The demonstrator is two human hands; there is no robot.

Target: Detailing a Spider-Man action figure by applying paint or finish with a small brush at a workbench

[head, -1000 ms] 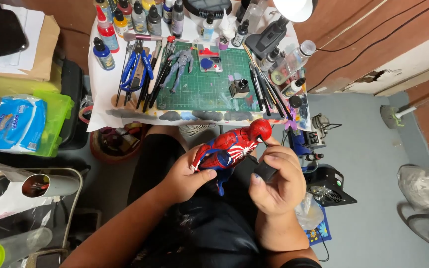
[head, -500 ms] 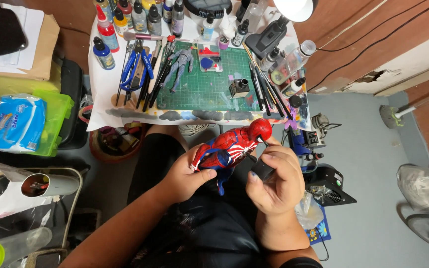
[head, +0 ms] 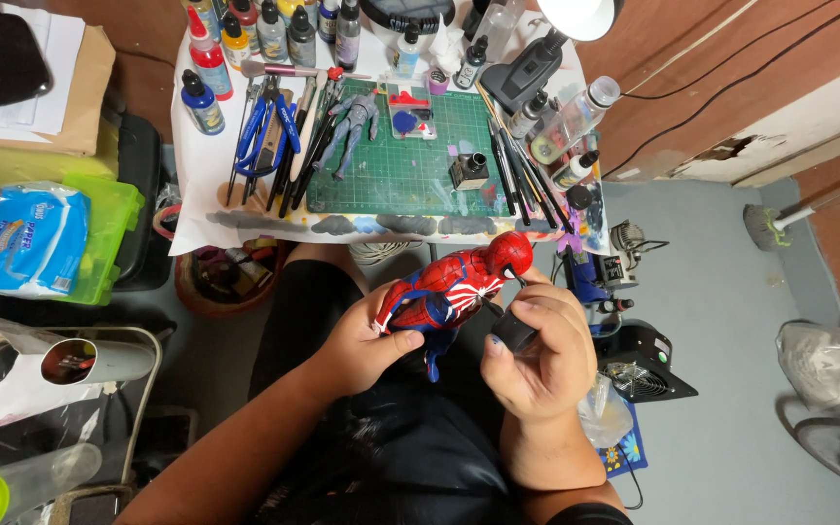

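A red and blue toy figure [head: 449, 287] lies tilted over the person's lap, just below the counter [head: 245, 209] edge. The left hand [head: 367, 340] grips its legs. The right hand [head: 542, 345], beside the figure's head, pinches a small black tool [head: 514, 331]. Above the figure, a green cutting mat [head: 410, 165] lies on the counter.

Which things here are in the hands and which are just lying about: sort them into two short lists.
In hand:
- red and blue action figure, held by the left hand
- small black tool, gripped in the right hand close to the figure's head

Lying about:
- grey figure on the green cutting mat
- paint bottles
- blue-handled pliers
- wipes pack
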